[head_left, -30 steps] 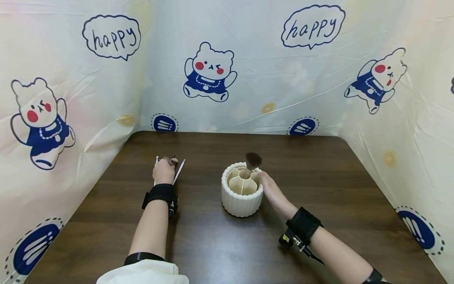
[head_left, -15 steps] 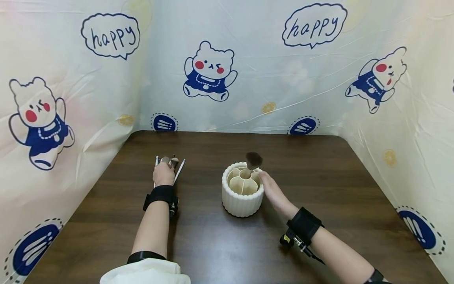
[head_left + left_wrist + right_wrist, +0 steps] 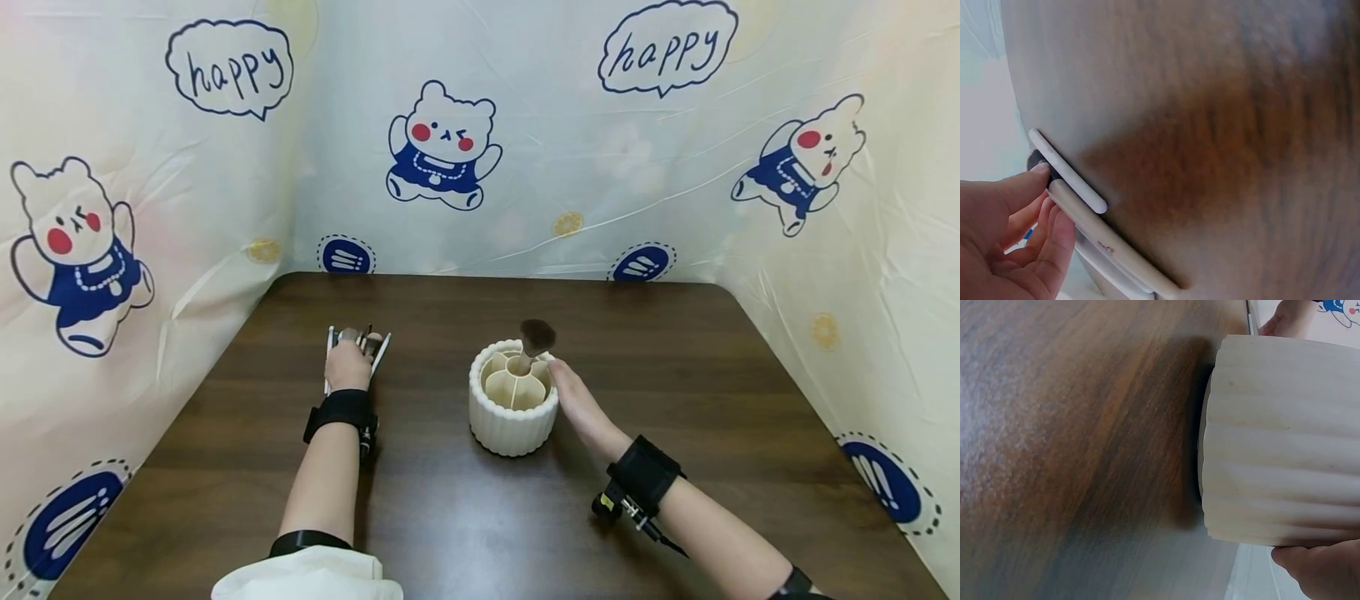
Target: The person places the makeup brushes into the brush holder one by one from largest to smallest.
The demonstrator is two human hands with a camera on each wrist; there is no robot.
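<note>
In the head view my left hand (image 3: 347,367) is over a small group of makeup brushes on the left of the table. The left wrist view shows its thumb and fingers pinching a beige-handled makeup brush (image 3: 1116,245) near its dark end. A short white rod (image 3: 1069,172) lies along this brush, and another pale handle (image 3: 1107,265) lies beneath. My right hand (image 3: 585,410) holds the right side of a cream, ribbed brush holder (image 3: 513,432), its other fingers hidden behind. One large fluffy brush (image 3: 537,337) stands tilted in the holder's middle compartment.
The dark wooden table (image 3: 450,533) has rounded far corners. A pale curtain (image 3: 562,167) printed with bears and the word happy hangs round its back and sides. Black straps with small cameras (image 3: 637,479) are on both wrists.
My left hand has shifted very slightly among the brushes, so more of their ends show past the fingers. The right hand and the holder have stayed in place.
</note>
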